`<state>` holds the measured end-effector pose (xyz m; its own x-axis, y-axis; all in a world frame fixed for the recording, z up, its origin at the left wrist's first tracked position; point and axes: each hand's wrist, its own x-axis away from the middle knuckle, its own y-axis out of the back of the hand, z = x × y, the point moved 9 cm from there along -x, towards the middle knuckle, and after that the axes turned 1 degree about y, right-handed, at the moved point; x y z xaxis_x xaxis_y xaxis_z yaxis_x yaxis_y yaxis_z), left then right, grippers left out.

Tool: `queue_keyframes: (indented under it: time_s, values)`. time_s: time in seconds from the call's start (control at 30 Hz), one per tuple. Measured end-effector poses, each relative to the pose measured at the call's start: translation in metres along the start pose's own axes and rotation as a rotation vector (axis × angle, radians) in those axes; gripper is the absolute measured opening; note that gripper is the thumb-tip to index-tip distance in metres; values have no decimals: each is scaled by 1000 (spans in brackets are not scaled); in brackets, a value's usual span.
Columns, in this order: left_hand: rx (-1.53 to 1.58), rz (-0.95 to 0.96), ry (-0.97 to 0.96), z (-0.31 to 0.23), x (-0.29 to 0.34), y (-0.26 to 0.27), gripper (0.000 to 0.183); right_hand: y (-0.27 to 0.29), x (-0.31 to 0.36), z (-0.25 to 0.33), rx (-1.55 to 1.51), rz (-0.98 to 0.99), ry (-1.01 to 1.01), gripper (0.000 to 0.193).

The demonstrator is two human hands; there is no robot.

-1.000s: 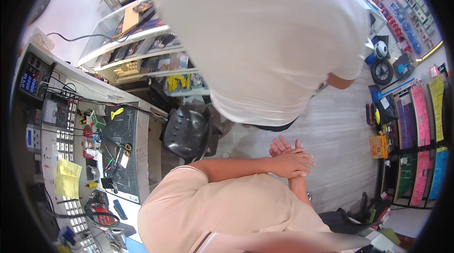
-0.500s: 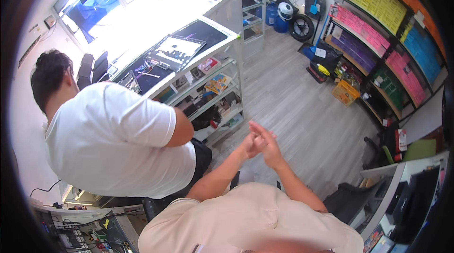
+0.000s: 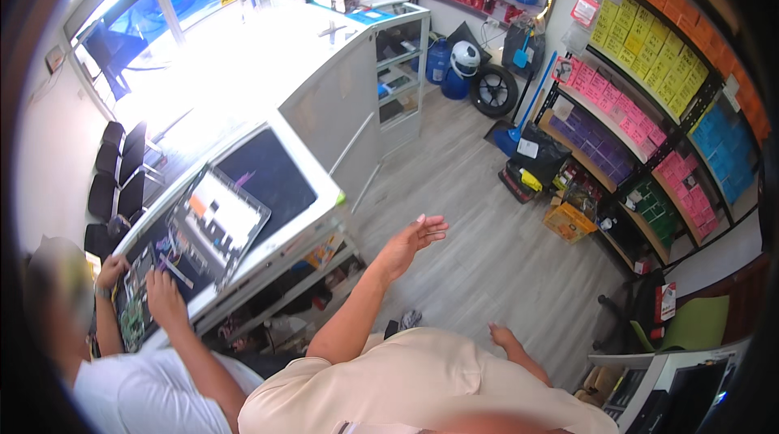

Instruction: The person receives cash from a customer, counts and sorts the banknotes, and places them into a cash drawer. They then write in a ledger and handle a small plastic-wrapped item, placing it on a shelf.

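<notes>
My left hand (image 3: 410,246) is held out over the floor ahead of me, fingers stretched and nothing in them. The counter's end lies to its left. Lower and to the right, my right hand (image 3: 505,336) hangs beside my body, seen small, a finger or thumb pointing out and no object visible in it. Neither hand touches anything. On the counter to the left, an opened laptop casing (image 3: 219,219) lies on a dark mat (image 3: 268,170). A co-worker's hand (image 3: 166,297) works there at a green circuit board (image 3: 132,312).
The co-worker in a white shirt (image 3: 154,393) stands close on my left. A glass counter (image 3: 333,109) runs toward the bright window. Far ahead are a wheel (image 3: 494,91) and a helmet (image 3: 465,59). Shelves with coloured labels (image 3: 649,56) and a green chair (image 3: 694,324) stand right.
My hands were together in front of me and have parted; the right has dropped to my side. The view has shifted, and the co-worker appears lower left, hands now visible at the counter.
</notes>
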<state>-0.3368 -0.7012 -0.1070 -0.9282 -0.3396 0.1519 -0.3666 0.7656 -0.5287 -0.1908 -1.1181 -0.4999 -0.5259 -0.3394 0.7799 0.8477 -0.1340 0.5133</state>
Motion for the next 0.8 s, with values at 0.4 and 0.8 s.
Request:
queue_keyframes:
  time_s: [0.4,0.8]
  values:
    - [-77,-210,101,-31,-293,72,56,37,-89,-6,-487,121,-326,42]
    - [-767,-409,259,-36,-466,202,48,511,-429,393,-614,-352,175,47]
